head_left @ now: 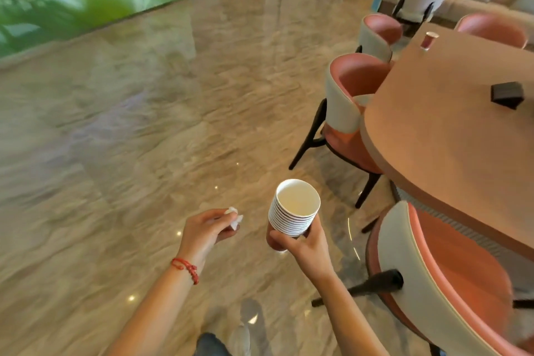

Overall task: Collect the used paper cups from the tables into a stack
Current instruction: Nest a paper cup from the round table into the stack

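The right hand (300, 243) wraps its grip around the cup stack (293, 212), mouth up to receive more; the left hand (206, 230) pinches a crumpled tissue (234, 217); 1 cup (429, 40) waits on the surface (450, 136).

Bare forearms — a red braided cord bracelet (186, 268) circles the left wrist.

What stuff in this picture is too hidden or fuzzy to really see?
Head view:
- Lower part of the cup stack: covered by the right hand.
- White wad pinched in the left hand: mostly hidden by fingers.
- Single cup on the table: too far to see inside.
- Dark box: blurred.
- Table's right side: cut off by the edge.
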Motion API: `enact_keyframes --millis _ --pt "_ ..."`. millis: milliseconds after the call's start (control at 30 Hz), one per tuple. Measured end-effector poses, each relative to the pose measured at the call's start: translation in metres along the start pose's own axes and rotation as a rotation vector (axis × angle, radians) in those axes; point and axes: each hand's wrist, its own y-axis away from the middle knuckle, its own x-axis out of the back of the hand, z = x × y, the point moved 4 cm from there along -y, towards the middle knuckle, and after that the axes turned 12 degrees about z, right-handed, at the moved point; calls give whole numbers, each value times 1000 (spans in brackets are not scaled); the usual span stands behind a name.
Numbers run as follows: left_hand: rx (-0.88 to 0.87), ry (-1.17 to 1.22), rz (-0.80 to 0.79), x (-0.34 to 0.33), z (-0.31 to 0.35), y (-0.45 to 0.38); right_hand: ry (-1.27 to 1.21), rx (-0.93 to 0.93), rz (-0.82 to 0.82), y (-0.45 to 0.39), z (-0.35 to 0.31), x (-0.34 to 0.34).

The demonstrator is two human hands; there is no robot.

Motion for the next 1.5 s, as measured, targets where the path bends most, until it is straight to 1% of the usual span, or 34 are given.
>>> enact_keyframes --millis 200,333,600,767,900,1033,1233,1400,1500 --pt "38 -19 -25 -62 37 -97 14 -23 20 -109 -6 -27" --pt "45 -20 -28 -112 60 -171 13 -19 39 -200 -10 -45" --pt "-24 -31 -5 -218 135 -315 -4 32 -6 -402 -38 -83" --pt "-26 -55 7 -266 175 -399 12 35 -17 -506 -55 -108" --pt "-2 -39 18 -305 198 -477 19 21 -25 -587 -53 -135" --pt "7 -35 -18 -352 226 -567 35 18 10 -680 -54 -166" --pt "19 -63 -91 -426 287 -701 16 -20 67 -821 -74 -205" --pt "44 -112 -139 -497 317 -787 3 -50 141 -916 -87 -210" --pt "52 -142 -227 -547 326 -829 6 -57 199 -969 -88 -205"
